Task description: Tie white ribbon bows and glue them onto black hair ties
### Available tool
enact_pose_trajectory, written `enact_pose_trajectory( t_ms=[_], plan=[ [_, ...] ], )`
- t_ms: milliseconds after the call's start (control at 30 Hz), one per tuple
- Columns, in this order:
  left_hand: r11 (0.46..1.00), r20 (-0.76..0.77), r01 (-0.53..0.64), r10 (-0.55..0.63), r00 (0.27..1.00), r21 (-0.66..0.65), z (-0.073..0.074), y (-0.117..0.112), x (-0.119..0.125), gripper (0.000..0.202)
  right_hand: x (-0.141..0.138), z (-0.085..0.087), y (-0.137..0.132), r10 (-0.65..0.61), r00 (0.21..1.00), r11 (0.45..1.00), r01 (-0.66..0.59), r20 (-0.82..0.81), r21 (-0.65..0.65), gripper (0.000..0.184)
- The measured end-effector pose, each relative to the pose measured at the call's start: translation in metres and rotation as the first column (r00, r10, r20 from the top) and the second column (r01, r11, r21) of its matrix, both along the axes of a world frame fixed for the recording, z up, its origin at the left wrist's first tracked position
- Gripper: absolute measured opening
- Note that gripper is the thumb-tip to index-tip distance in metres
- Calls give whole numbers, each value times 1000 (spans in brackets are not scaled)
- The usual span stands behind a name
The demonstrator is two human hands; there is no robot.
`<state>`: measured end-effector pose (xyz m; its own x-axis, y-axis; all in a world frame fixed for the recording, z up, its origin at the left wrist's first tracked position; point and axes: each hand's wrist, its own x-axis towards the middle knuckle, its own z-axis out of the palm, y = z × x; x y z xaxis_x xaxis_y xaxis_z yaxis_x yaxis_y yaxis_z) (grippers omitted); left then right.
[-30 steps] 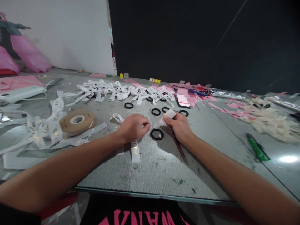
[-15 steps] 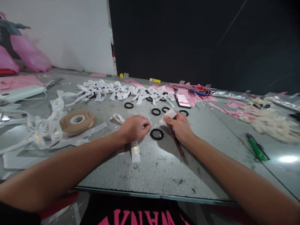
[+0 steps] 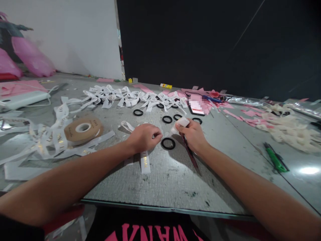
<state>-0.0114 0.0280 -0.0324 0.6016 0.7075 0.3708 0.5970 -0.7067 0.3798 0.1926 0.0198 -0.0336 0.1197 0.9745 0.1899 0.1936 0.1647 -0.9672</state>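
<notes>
My left hand (image 3: 143,137) rests knuckles-up on the table, fingers curled and pinched on a white ribbon piece (image 3: 144,161) whose printed end trails toward me. My right hand (image 3: 192,134) is closed round a thin dark red tool (image 3: 190,154) and also pinches a small white folded ribbon bit (image 3: 181,123) at its fingertips. A black elastic ring (image 3: 168,143) lies flat between the two hands, touching neither.
More black rings (image 3: 167,119) lie beyond the hands, then a row of finished white ribbon bows (image 3: 130,96). A ribbon spool (image 3: 83,129) with loose white ribbon sits left. Pink scraps (image 3: 200,100), cream bows (image 3: 291,130) and a green cutter (image 3: 274,160) lie right. The table edge (image 3: 160,207) is near me.
Almost nothing: both hands hold their places, with only a slight shift of the fingers.
</notes>
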Motion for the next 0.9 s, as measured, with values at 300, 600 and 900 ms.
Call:
enact_pose_trajectory(
  t_ms=[300, 600, 900],
  plan=[
    [1000, -6, -5, 5, 1000, -19, 1, -1, 0, 20, 1, -3, 1, -17, 1000, 1000, 17, 4, 3, 26],
    [1000, -5, -5, 5, 1000, -9, 0, 0, 0, 21, -1, -2, 0, -38, 999, 999, 38, -11, 0, 29],
    [1000, -15, -7, 6, 1000, -24, 0, -1, 1, 22, 2, -5, 3, -48, 999, 999, 48, 9, -1, 27]
  ],
)
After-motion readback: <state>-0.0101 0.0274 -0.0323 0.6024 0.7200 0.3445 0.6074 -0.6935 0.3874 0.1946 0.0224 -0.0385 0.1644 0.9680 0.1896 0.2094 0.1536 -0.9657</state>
